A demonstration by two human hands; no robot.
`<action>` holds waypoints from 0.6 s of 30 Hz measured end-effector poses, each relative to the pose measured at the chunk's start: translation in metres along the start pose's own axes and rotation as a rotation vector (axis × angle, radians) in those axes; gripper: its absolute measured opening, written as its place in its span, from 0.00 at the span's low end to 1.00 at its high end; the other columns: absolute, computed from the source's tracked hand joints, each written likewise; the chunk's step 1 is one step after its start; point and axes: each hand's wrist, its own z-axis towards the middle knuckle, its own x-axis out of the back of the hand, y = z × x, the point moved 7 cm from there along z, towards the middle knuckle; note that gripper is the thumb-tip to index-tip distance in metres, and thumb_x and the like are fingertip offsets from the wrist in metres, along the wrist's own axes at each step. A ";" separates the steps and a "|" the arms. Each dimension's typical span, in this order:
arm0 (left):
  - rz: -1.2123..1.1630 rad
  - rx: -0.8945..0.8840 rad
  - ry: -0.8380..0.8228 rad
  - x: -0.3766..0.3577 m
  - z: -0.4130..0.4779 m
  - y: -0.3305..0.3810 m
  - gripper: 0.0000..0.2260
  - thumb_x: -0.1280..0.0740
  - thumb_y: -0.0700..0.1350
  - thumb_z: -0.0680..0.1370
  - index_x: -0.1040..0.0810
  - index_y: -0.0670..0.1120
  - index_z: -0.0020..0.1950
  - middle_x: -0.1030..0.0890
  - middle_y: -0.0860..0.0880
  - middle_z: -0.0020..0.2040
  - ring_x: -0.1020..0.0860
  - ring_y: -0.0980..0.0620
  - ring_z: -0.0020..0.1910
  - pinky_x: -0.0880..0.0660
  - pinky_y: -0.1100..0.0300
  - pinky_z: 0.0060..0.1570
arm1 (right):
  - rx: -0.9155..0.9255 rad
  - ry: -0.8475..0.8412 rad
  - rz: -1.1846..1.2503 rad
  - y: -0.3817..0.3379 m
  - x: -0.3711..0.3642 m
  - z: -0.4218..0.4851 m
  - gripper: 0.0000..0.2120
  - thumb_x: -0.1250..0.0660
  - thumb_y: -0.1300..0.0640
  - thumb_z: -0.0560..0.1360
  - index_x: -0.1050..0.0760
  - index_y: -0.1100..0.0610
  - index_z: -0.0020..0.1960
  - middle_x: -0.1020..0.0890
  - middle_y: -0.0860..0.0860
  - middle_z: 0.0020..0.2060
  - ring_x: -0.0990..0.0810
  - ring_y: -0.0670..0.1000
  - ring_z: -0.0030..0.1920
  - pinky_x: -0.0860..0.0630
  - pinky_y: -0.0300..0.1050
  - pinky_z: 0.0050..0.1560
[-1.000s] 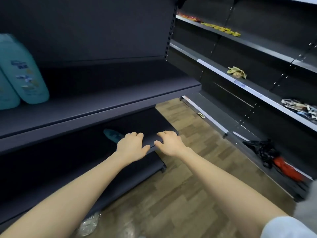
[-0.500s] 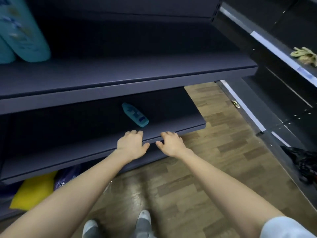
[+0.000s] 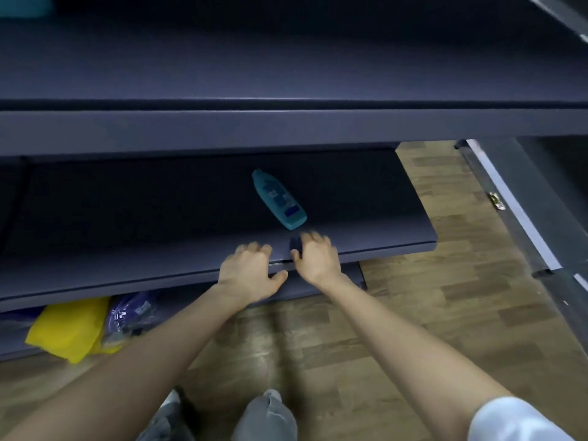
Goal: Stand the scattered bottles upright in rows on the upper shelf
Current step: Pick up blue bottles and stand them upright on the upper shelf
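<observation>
Now that they have stooped, the bottle (image 3: 279,198) shows, lying on its side on the lower shelf (image 3: 127,243), just past the right hand (image 3: 316,256), which is edging forward. Its fingers and those of the left hand (image 3: 249,272) are loose and empty, so I expect a pickup next.

Bottle (image 3: 279,198): lying on the lower shelf (image 3: 127,224), near its front edge.
Left hand (image 3: 248,272), right hand (image 3: 318,259): resting at that edge.
</observation>
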 end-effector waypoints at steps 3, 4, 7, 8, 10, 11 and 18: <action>0.032 -0.010 0.003 -0.012 0.010 -0.006 0.24 0.40 0.59 0.77 0.32 0.47 0.68 0.29 0.47 0.64 0.32 0.46 0.65 0.31 0.54 0.57 | -0.022 0.069 0.006 0.000 -0.006 0.021 0.24 0.40 0.54 0.79 0.41 0.58 0.73 0.35 0.57 0.70 0.37 0.59 0.69 0.35 0.53 0.63; 0.032 -0.007 0.006 -0.015 0.014 -0.010 0.24 0.40 0.59 0.77 0.32 0.47 0.68 0.29 0.47 0.64 0.33 0.46 0.65 0.31 0.54 0.58 | -0.037 0.091 0.007 0.000 -0.008 0.027 0.25 0.40 0.54 0.79 0.42 0.58 0.74 0.37 0.57 0.71 0.38 0.59 0.69 0.36 0.53 0.64; 0.024 -0.006 0.026 -0.020 0.024 -0.020 0.24 0.40 0.59 0.77 0.32 0.47 0.68 0.29 0.47 0.64 0.33 0.47 0.65 0.31 0.54 0.58 | -0.072 0.127 -0.007 -0.001 -0.013 0.044 0.26 0.40 0.52 0.79 0.43 0.58 0.74 0.40 0.59 0.73 0.40 0.60 0.70 0.39 0.54 0.66; 0.021 -0.010 0.032 -0.021 0.027 -0.023 0.23 0.40 0.59 0.77 0.32 0.47 0.68 0.29 0.47 0.63 0.32 0.47 0.65 0.31 0.55 0.58 | -0.078 0.127 -0.008 -0.002 -0.015 0.050 0.27 0.40 0.50 0.79 0.43 0.57 0.74 0.41 0.59 0.73 0.40 0.61 0.70 0.39 0.54 0.66; 0.019 -0.016 0.045 -0.021 0.032 -0.030 0.23 0.39 0.58 0.77 0.32 0.47 0.68 0.29 0.47 0.64 0.32 0.47 0.64 0.31 0.55 0.58 | -0.082 0.129 0.006 -0.005 -0.019 0.062 0.29 0.38 0.48 0.78 0.43 0.57 0.74 0.40 0.59 0.72 0.39 0.61 0.69 0.39 0.55 0.66; 0.020 -0.017 0.052 -0.020 0.034 -0.034 0.23 0.39 0.58 0.77 0.32 0.47 0.68 0.29 0.47 0.64 0.32 0.47 0.65 0.31 0.55 0.59 | -0.081 0.137 0.012 -0.007 -0.020 0.067 0.30 0.37 0.48 0.77 0.43 0.57 0.74 0.39 0.59 0.72 0.39 0.61 0.69 0.38 0.55 0.67; 0.070 0.051 0.034 -0.013 0.036 -0.069 0.25 0.39 0.58 0.77 0.34 0.48 0.70 0.30 0.48 0.67 0.33 0.46 0.66 0.32 0.54 0.61 | -0.089 0.140 -0.020 -0.013 -0.009 0.090 0.28 0.34 0.51 0.76 0.42 0.63 0.69 0.32 0.60 0.67 0.32 0.61 0.66 0.32 0.52 0.63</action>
